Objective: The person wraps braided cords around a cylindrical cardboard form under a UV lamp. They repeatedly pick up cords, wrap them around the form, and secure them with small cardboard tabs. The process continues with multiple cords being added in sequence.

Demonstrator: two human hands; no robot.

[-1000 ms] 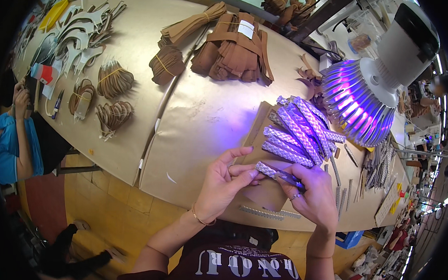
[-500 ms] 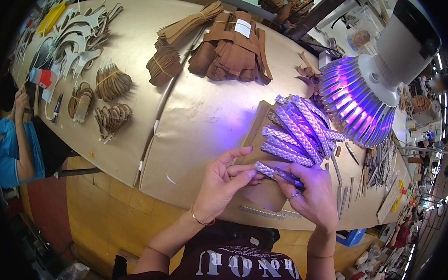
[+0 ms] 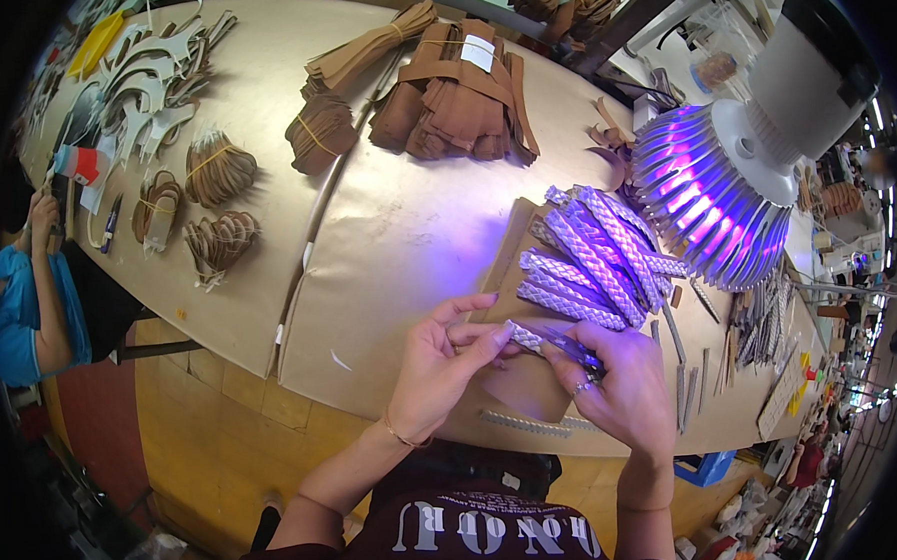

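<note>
Between the thumb and fingers of my left hand (image 3: 434, 369) is the end of a short braided strip (image 3: 524, 338), pale under the violet light. My right hand (image 3: 625, 384) is closed around small dark scissors (image 3: 574, 350), whose blades lie close along the strip near my left fingertips. Whether the blades touch the braid I cannot make out. Just beyond both hands, a heap of similar braided strips (image 3: 596, 264) rests on a brown board (image 3: 506, 267). My right fingers hide the strip's other end.
A large lamp (image 3: 715, 198) glowing violet stands to the right of the heap. Banded bundles of brown leather pieces (image 3: 461, 99) lie at the far side of the table. More bundles (image 3: 219, 170) are at left, where another person (image 3: 40, 318) sits. Loose thin strips (image 3: 689, 395) lie at right.
The scissors and my right hand have shifted slightly against the strip. My left hand keeps its pinch, and the whole view has moved a little.
</note>
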